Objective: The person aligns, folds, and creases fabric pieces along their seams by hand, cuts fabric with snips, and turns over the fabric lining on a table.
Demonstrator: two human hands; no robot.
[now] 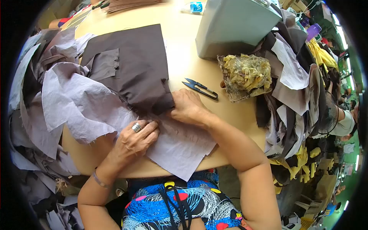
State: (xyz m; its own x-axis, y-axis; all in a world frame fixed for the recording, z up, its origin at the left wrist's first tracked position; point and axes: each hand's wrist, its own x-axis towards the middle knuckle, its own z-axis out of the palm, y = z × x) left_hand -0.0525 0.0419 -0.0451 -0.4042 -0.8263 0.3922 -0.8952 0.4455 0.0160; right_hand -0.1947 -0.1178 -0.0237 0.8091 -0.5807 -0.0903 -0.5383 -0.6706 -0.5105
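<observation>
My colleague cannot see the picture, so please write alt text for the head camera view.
A person's left hand and right hand touch dark fabric and pale fabric on a table; to the right are snips, a yellowish clump and a grey container, with cloth heaped on both sides.

On the table (180,46), a cloth panel (143,57) lies left of the thread snips (200,89), with a small fabric piece (105,63) on its left part and a lining sheet (184,147) reaching from its near end over the table's front edge. Right of the snips sits a scrap bundle (247,76), with a canister (235,28) behind it and a bottle (193,7) at the canister's back left. Fabric heaps (34,92) flank both sides, a fan (329,111) stands beyond the right one, and stacked pieces (132,4) lie at the far edge.
</observation>
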